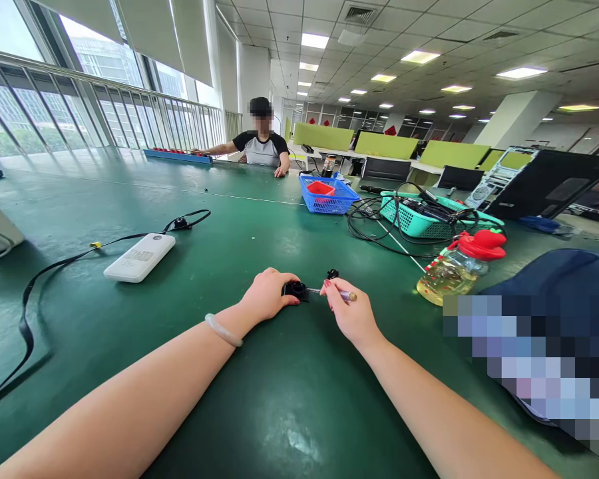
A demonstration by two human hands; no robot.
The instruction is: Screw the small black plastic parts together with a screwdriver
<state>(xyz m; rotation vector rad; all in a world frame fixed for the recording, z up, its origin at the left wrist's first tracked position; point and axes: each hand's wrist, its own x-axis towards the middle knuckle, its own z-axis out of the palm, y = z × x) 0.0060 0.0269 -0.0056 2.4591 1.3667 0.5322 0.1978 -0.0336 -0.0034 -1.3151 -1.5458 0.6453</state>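
Left to right, all relative to the small black plastic part point(295, 290) on the smooth dark-green tabletop point(289, 392): far left, long flat black strap point(27, 306); could get dragged if the left forearm swings wide. Nearer left, well apart from the part, white rounded slab point(140, 258), probably a power bank; low risk. At the part's left end, left hand point(264, 294) grasping it, fingers over the far side, thumb near side. Grip covers one end only, so the part could twist or skid on that smooth top under side load. At its right end, slim tool with metal shaft and pale handle point(348, 296), tip aimed leftward at the part. Can't tell if the tip is seated; if not, a hard push slips it toward the left thumb. Just right of the part, small black knobby piece point(333, 273) beside the right hand's fingers; can't tell if it's loose. If so, a knuckle could knock it away. Right hand point(352, 316) grasping the tool pen-style; shallow angle, so cam-out is plausible. Farther right, clear jar of yellowish liquid with red lid point(454, 266); a wide elbow sweep could tip it.
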